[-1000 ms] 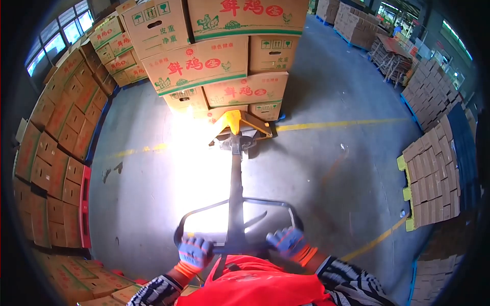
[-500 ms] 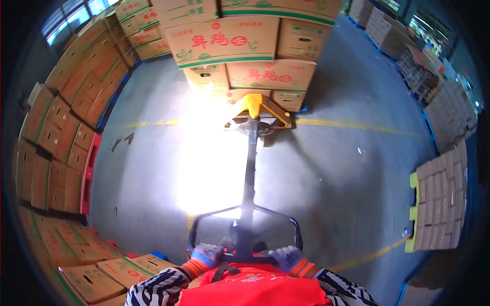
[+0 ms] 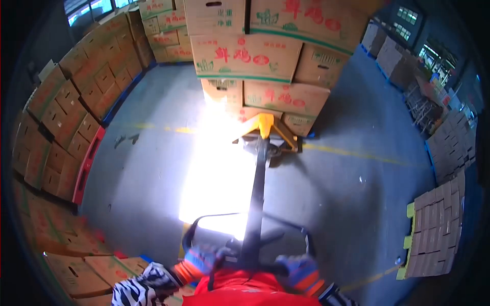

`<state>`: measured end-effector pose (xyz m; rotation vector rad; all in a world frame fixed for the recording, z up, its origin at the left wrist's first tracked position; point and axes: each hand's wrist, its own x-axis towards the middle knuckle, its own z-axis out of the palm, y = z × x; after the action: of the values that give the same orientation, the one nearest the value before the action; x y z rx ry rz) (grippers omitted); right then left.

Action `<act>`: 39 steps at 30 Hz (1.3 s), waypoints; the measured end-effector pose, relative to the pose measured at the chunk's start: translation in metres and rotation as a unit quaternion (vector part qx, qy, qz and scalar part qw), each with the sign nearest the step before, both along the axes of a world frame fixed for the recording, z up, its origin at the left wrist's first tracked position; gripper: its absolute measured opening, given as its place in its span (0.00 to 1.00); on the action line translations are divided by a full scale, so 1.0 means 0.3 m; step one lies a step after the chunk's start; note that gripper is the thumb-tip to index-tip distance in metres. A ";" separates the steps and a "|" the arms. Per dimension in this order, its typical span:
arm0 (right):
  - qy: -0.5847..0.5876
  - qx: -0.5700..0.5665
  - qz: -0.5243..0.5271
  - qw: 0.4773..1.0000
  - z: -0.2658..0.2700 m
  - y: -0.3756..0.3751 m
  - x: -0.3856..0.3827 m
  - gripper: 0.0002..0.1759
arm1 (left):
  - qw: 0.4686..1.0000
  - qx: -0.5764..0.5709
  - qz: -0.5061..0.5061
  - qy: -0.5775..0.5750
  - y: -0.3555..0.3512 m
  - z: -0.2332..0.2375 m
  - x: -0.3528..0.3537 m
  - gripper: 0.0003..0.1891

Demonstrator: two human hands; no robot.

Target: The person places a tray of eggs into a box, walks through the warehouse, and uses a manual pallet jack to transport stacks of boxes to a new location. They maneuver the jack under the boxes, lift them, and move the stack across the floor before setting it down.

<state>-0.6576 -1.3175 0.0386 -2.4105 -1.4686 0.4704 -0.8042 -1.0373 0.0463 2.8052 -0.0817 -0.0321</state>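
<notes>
My left hand [image 3: 204,258], in a blue-grey and orange glove, is closed around the left side of a black pallet jack handle [image 3: 246,262]. The right side of the same bar is in my right hand [image 3: 300,270], gloved alike and somewhat blurred. From the handle loop a dark shaft [image 3: 258,186] runs forward to the yellow pallet jack body [image 3: 265,125]. Directly beyond that rises a tall stack of cardboard boxes [image 3: 240,56] with red and green print. The forks and whatever bears the boxes are hidden.
Boxes [image 3: 66,120] line the left side, some on a red pallet [image 3: 88,168]. More boxes [image 3: 71,270] lie close at lower left. Stacked brown cartons [image 3: 436,229] stand on a yellow-green pallet [image 3: 407,245] at right. Bright light glares off the grey floor [image 3: 332,199].
The box stack and pallet jack appear lower and farther right in view, and the handle is tilted slightly. Both hands stay on it, a little lower and wider apart.
</notes>
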 end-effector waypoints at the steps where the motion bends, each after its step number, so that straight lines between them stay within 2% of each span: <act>1: -0.037 -0.058 0.018 0.997 -0.123 -0.033 -0.072 0.12 | 0.998 0.012 -0.037 0.045 -0.026 -0.134 -0.066 0.08; 2: 0.070 -0.113 0.030 0.991 -0.196 -0.049 -0.105 0.14 | 0.993 0.017 -0.049 0.108 -0.066 -0.296 -0.147 0.08; 3: 0.170 -0.173 0.029 0.970 -0.268 -0.065 -0.138 0.17 | 0.989 -0.049 -0.031 0.137 -0.100 -0.375 -0.187 0.08; 4: 0.259 -0.226 -0.011 0.939 -0.237 -0.034 -0.153 0.20 | 0.984 -0.030 -0.049 0.166 -0.088 -0.364 -0.172 0.09; 5: 0.242 -0.190 0.018 0.951 -0.244 -0.046 -0.129 0.20 | 0.978 -0.012 -0.066 0.196 -0.078 -0.343 -0.158 0.10; 6: 0.225 -0.154 0.052 0.961 -0.187 -0.028 -0.090 0.21 | 0.971 0.007 -0.078 0.227 -0.080 -0.248 -0.109 0.13; 8: 0.144 -0.138 0.068 0.978 0.064 0.005 0.078 0.21 | 0.993 0.006 -0.025 0.119 -0.032 0.029 0.030 0.08; 10: 0.127 -0.073 0.051 0.988 0.164 0.007 0.192 0.22 | 0.998 0.049 0.022 -0.033 -0.044 0.115 0.109 0.12; 11: 0.111 -0.140 0.091 0.980 0.166 0.001 0.204 0.22 | 0.995 0.055 0.015 -0.077 -0.084 0.095 0.103 0.11; 12: 0.139 -0.187 0.126 0.964 0.058 -0.041 0.158 0.22 | 0.994 0.081 0.020 -0.070 -0.143 -0.005 0.035 0.11; 13: 0.191 -0.196 0.170 0.947 -0.106 -0.096 0.106 0.21 | 0.997 0.068 0.021 -0.010 -0.202 -0.178 -0.055 0.09; 14: 0.258 -0.255 0.158 0.919 -0.282 -0.127 0.039 0.22 | 0.997 0.047 0.022 0.055 -0.285 -0.357 -0.142 0.08; 15: 0.331 -0.266 0.195 0.884 -0.453 -0.177 0.007 0.23 | 0.988 0.047 0.038 0.141 -0.380 -0.536 -0.215 0.07; 16: 0.309 -0.235 0.262 0.883 -0.614 -0.232 -0.008 0.25 | 0.974 0.053 0.048 0.216 -0.422 -0.643 -0.225 0.07; 17: 0.272 -0.260 0.279 0.884 -0.576 -0.223 0.016 0.26 | 0.964 0.034 0.063 0.255 -0.450 -0.649 -0.205 0.08; 18: 0.237 -0.287 0.299 0.879 -0.486 -0.204 0.048 0.27 | 0.955 0.048 0.076 0.283 -0.454 -0.566 -0.158 0.08; 19: 0.223 -0.249 0.274 0.902 -0.429 -0.215 0.066 0.27 | 0.969 0.069 0.089 0.219 -0.434 -0.494 -0.146 0.07; 20: 0.212 -0.209 0.246 0.923 -0.361 -0.210 0.095 0.27 | 0.982 0.075 0.099 0.143 -0.404 -0.358 -0.107 0.07; 21: 0.226 -0.232 0.219 0.921 -0.132 -0.143 0.160 0.28 | 0.982 0.072 0.104 0.142 -0.357 -0.225 -0.045 0.08; 22: 0.205 -0.200 0.208 0.935 -0.050 -0.123 0.206 0.28 | 0.982 0.080 0.124 0.115 -0.323 -0.076 0.019 0.07; 23: 0.226 -0.147 0.197 0.942 -0.003 -0.104 0.239 0.26 | 0.987 0.074 0.137 0.033 -0.295 -0.003 0.050 0.06; 24: 0.248 -0.096 0.182 0.947 0.011 -0.108 0.266 0.25 | 0.986 0.064 0.147 -0.048 -0.290 0.005 0.076 0.05; 26: 0.226 -0.184 0.211 0.933 -0.128 -0.140 0.163 0.25 | 0.980 0.118 0.137 -0.082 -0.352 -0.200 -0.038 0.04; 27: 0.243 -0.203 0.231 0.920 -0.296 -0.165 0.081 0.25 | 0.983 0.112 0.138 0.038 -0.388 -0.378 -0.133 0.06; 29: 0.267 -0.259 0.251 0.893 -0.701 -0.266 -0.070 0.26 | 0.951 0.097 0.120 0.267 -0.523 -0.741 -0.223 0.08; 30: 0.266 -0.284 0.248 0.887 -0.773 -0.241 -0.079 0.27 | 0.921 0.105 0.100 0.362 -0.517 -0.782 -0.179 0.08; 31: 0.277 -0.264 0.262 0.886 -0.814 -0.269 -0.085 0.28 | 0.916 0.067 0.066 0.389 -0.492 -0.790 -0.184 0.09; 32: 0.285 -0.251 0.282 0.881 -0.721 -0.268 -0.030 0.30 | 0.909 0.020 0.038 0.415 -0.480 -0.692 -0.145 0.10; 33: 0.272 -0.242 0.299 0.882 -0.605 -0.254 0.011 0.31 | 0.946 0.037 0.063 0.315 -0.457 -0.554 -0.136 0.10; 34: 0.288 -0.294 0.266 0.872 -0.336 -0.171 0.085 0.32 | 0.959 0.030 0.084 0.269 -0.407 -0.373 -0.084 0.09; 35: 0.264 -0.280 0.256 0.887 -0.092 -0.093 0.179 0.34 | 0.968 0.061 0.091 0.228 -0.348 -0.202 -0.018 0.09; 36: 0.243 -0.269 0.240 0.901 0.041 -0.052 0.223 0.35 | 0.988 0.023 0.110 0.111 -0.285 -0.066 0.045 0.10; 38: 0.257 -0.265 0.229 0.901 0.021 -0.066 0.212 0.34 | 0.983 0.059 0.119 -0.125 -0.260 -0.058 0.060 0.10; 39: 0.262 -0.256 0.226 0.903 -0.037 -0.073 0.193 0.34 | 0.991 0.094 0.089 -0.045 -0.280 -0.236 -0.041 0.09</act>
<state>-0.5996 -1.3396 0.0275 -1.9714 -1.7769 1.6475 -0.8164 -1.1214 -0.0246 2.9903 0.1598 0.1360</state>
